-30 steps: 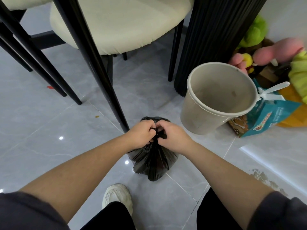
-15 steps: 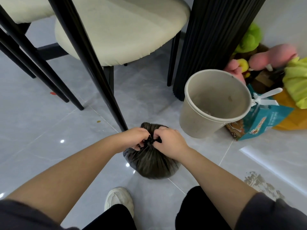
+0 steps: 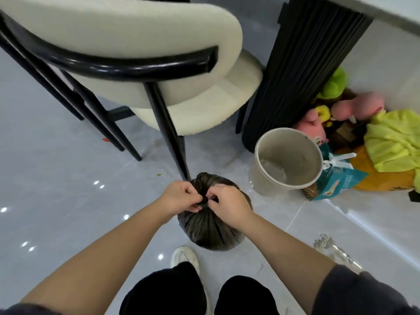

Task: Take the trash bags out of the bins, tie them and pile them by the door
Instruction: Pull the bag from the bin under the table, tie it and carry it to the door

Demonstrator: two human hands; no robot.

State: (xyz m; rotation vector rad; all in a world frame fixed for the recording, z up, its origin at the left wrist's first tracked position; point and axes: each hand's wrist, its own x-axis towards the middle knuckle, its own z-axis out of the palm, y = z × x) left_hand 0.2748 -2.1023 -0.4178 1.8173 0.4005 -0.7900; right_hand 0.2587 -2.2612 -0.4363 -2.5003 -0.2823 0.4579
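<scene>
View higher; bag (image 3: 211, 228) knot behind fingers (image 3: 217, 193)

This is a home, its dining corner: a cream padded chair (image 3: 127, 37) at the upper left, a black ribbed table base (image 3: 302, 76) beside it, soft toys (image 3: 359, 105) (pink, green, yellow) at the right edge, glossy grey floor tiles (image 3: 56, 178), a small beige bin (image 3: 261, 185).

Trash bag (image 3: 211, 230): black thin plastic, full and rounded, sitting on the grey tile floor (image 3: 68, 201); its top is gathered into tight pleats.
Bag neck: pinched between my left hand (image 3: 181, 198) and my right hand (image 3: 229, 203), fingers curled on the twisted plastic.
Bin (image 3: 259, 183): round, beige, inside bare, on the floor near the bag's right side, apart from it.
</scene>
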